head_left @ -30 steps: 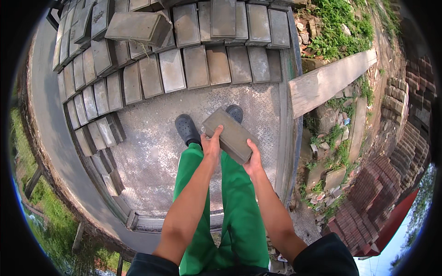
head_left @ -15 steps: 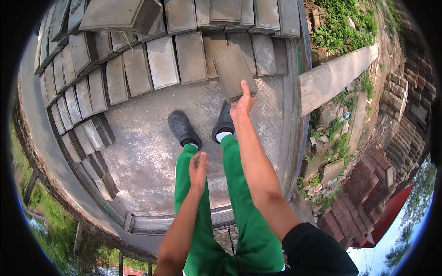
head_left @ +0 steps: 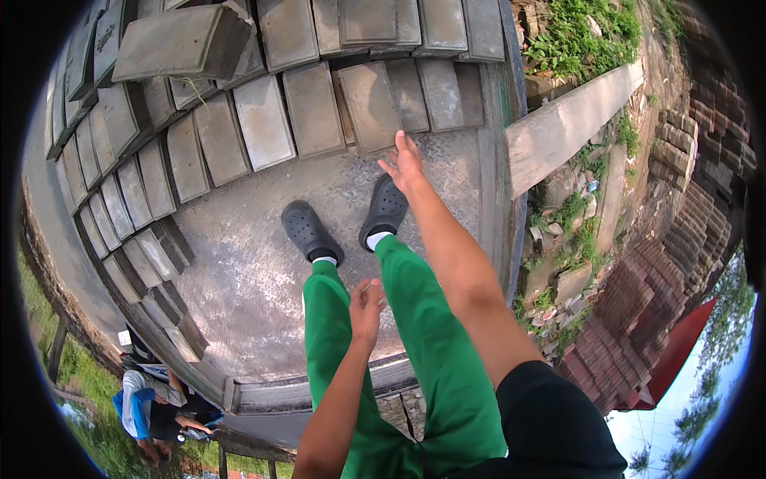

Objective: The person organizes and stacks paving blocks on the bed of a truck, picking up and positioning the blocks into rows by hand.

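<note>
A flat grey concrete tile (head_left: 369, 105) leans in the front row of tiles, slightly overlapping its neighbours. Just below its lower right corner is my right hand (head_left: 405, 165), its fingers apart and nothing in its grasp. The fingertips reach that corner, and I cannot tell whether they still touch it. My left hand (head_left: 366, 307) hangs above my green trouser leg, fingers loosely bent and empty. Close to the tile, a pale slab (head_left: 263, 128) and a brownish one (head_left: 313, 109) stand in the same row.
Stacked tiles (head_left: 179, 44) curve round the far and left sides of the metal truck bed (head_left: 239, 279). My dark clogs (head_left: 311, 231) stand on it. Right, beyond the side rail (head_left: 496, 191), are a wooden plank (head_left: 574, 128) and reddish tile stacks (head_left: 630, 319). Another person (head_left: 152, 399) is at lower left.
My right hand has let go of the tile, which was tilted in its grip and now rests in the row. The view has shifted slightly, and a person has appeared at lower left.
</note>
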